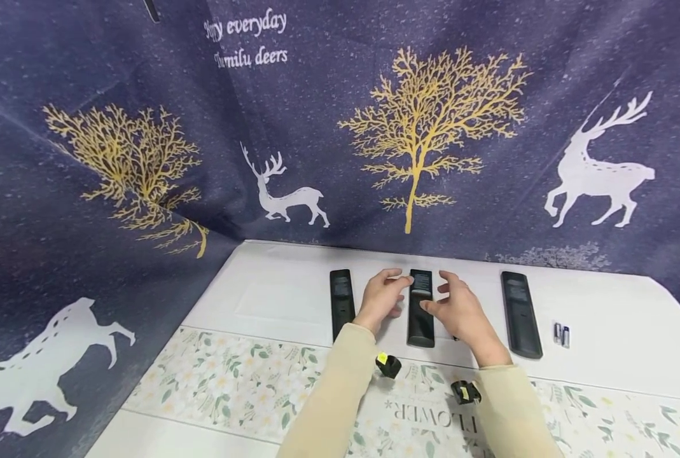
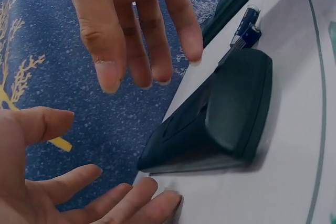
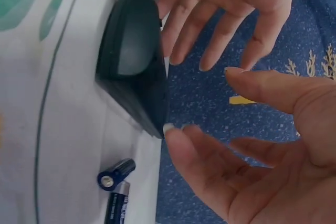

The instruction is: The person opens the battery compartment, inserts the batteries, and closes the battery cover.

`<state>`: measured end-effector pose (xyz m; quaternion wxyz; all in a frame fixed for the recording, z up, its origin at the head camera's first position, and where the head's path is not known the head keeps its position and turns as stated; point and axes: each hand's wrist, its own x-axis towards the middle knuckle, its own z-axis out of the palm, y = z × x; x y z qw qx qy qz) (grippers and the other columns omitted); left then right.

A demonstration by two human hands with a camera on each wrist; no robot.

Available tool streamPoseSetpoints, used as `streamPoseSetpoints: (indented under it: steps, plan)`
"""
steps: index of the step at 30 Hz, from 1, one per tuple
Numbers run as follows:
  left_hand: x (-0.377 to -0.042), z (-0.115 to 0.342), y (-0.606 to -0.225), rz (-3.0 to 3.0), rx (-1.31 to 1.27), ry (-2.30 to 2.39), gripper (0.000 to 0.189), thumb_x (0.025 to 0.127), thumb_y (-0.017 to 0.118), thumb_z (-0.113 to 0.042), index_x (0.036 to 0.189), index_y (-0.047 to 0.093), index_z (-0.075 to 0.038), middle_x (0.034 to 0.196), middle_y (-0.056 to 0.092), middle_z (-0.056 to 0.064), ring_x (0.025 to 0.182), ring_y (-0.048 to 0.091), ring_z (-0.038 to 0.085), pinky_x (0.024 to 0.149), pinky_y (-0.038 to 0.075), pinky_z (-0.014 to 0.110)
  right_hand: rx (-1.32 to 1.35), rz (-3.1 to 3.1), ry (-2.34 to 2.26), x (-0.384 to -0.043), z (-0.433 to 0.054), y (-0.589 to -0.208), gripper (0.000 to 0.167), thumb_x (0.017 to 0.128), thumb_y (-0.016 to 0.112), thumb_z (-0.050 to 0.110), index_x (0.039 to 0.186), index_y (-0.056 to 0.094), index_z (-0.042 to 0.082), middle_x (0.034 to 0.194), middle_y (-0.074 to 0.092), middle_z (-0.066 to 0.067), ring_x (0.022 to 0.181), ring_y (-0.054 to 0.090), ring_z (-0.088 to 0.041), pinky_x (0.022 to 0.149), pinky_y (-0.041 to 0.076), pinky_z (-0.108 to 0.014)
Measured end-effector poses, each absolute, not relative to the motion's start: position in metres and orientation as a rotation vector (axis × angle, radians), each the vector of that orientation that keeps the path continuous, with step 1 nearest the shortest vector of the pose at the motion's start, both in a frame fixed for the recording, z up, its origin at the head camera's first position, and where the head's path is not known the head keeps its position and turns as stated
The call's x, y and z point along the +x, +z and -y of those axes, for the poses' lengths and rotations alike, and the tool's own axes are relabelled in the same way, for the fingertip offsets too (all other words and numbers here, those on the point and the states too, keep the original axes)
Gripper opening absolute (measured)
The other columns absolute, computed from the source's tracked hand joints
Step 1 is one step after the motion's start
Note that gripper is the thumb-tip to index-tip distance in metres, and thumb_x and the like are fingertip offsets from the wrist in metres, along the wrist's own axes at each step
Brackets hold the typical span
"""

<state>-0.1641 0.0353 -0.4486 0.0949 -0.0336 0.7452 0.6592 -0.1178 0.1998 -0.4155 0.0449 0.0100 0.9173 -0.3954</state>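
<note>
A black remote control [image 1: 421,324] lies on the table between the two hands, with a printed patch toward its far end. To its left is my left hand [image 1: 381,298], fingers loosely bent and holding nothing. My right hand [image 1: 464,312] hovers on the other side, fingers spread and also holding nothing. Both thumbs overlap the remote in the head view; the left wrist view shows the hands apart from its thick end [image 2: 239,103]. Beside this remote lie two batteries [image 3: 116,174], mostly hidden by my right hand in the head view.
Another black remote [image 1: 341,296] lies left, partly behind my left forearm. A third remote [image 1: 521,315] lies right, with two batteries [image 1: 561,334] beside it. A flowered strip [image 1: 231,375] crosses the white table [image 1: 282,267]; a blue cloth [image 1: 328,127] hangs behind.
</note>
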Motion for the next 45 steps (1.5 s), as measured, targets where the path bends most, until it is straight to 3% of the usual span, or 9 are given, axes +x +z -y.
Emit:
streamPoseSetpoints:
  steps: [7,12,17,22,30,38,45]
  plan:
    - [-0.166,-0.040,-0.451,-2.147,-0.036,1.914,0.063,0.097,0.075,-0.039,0.152,0.059,-0.015,0.129,0.068,0.009,0.109,0.072,0.030,0.069,0.064,0.040,0.047,-2.762,-1.221,-0.118,-0.200,-0.425,0.086,0.099,0.076,0.018,0.162,0.025,-0.010,0.143,0.050,-0.039,0.122,0.062,-0.051,0.091,0.056,-0.058]
    - [-0.166,-0.043,-0.451,-2.152,-0.040,1.866,0.074,0.098,0.074,-0.038,0.163,0.045,-0.018,0.156,0.050,0.020,0.118,0.069,0.034,0.067,0.064,0.037,0.051,-2.777,-1.187,-0.120,-0.200,-0.432,0.084,0.098,0.077,0.020,0.160,0.030,-0.011,0.142,0.053,-0.039,0.121,0.061,-0.053,0.097,0.052,-0.063]
    - [-0.164,-0.044,-0.452,-2.142,-0.076,1.846,0.073,0.101,0.071,-0.033,0.166,0.040,-0.020,0.164,0.041,0.019,0.114,0.070,0.030,0.065,0.064,0.036,0.053,-2.737,-1.215,-0.121,-0.201,-0.439,0.078,0.098,0.076,0.020,0.156,0.036,-0.013,0.139,0.054,-0.040,0.114,0.066,-0.050,0.096,0.053,-0.061]
    - [-0.167,-0.041,-0.453,-2.140,-0.081,1.848,0.068,0.103,0.067,-0.028,0.165,0.042,-0.018,0.164,0.042,0.019,0.114,0.070,0.030,0.065,0.064,0.034,0.064,-2.715,-1.267,-0.124,-0.198,-0.443,0.073,0.097,0.076,0.018,0.154,0.040,-0.012,0.138,0.055,-0.040,0.105,0.070,-0.043,0.093,0.056,-0.056]
    - [-0.171,-0.043,-0.460,-2.096,-0.062,1.890,0.061,0.101,0.069,-0.020,0.159,0.052,-0.015,0.152,0.056,0.017,0.120,0.068,0.033,0.067,0.064,0.035,0.060,-2.728,-1.294,-0.125,-0.202,-0.446,0.071,0.094,0.079,0.014,0.153,0.045,-0.010,0.135,0.059,-0.037,0.116,0.065,-0.048,0.099,0.052,-0.059]
    - [-0.170,-0.042,-0.467,-2.035,-0.076,1.963,0.057,0.097,0.071,-0.010,0.153,0.059,-0.012,0.133,0.066,0.012,0.105,0.071,0.025,0.071,0.065,0.035,-0.027,-2.723,-1.363,-0.123,-0.207,-0.449,0.074,0.090,0.083,0.012,0.152,0.048,-0.008,0.139,0.057,-0.037,0.121,0.063,-0.050,0.101,0.051,-0.060]
    - [-0.170,-0.041,-0.467,-1.975,-0.072,2.026,0.062,0.095,0.073,-0.008,0.155,0.057,-0.012,0.125,0.069,0.011,0.101,0.073,0.024,0.072,0.065,0.037,-0.098,-2.746,-1.421,-0.123,-0.209,-0.449,0.073,0.091,0.084,0.009,0.152,0.049,-0.008,0.144,0.052,-0.037,0.113,0.067,-0.048,0.089,0.059,-0.051]
